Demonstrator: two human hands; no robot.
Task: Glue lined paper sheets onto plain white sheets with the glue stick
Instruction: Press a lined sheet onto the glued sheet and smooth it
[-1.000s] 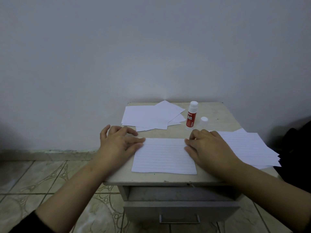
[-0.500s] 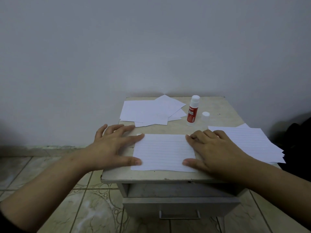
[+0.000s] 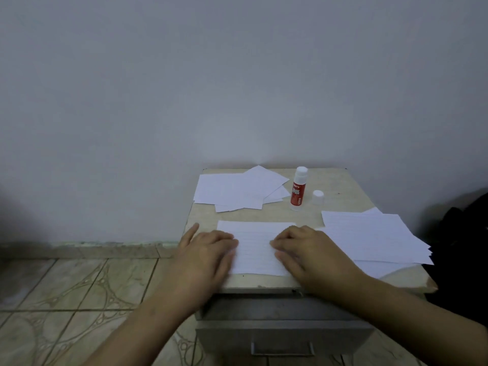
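A lined sheet [image 3: 254, 247] lies flat near the front of the small table [image 3: 340, 186]. My left hand [image 3: 208, 252] rests palm down on its left side, fingers spread, holding nothing. My right hand [image 3: 309, 252] presses flat on its right side, fingers slightly curled. An uncapped red and white glue stick [image 3: 299, 188] stands upright behind the sheet, with its white cap [image 3: 318, 197] just to its right. A loose pile of plain white sheets [image 3: 237, 190] lies at the back left. A stack of lined sheets [image 3: 369, 236] lies at the right.
The table stands against a grey wall, with a drawer and handle [image 3: 282, 348] below its front edge. Tiled floor [image 3: 66, 299] lies to the left. A dark object [image 3: 464, 247] sits beside the table on the right.
Both hands have slid inward over the lined sheet, toward its middle and front. The camera view has shifted slightly.
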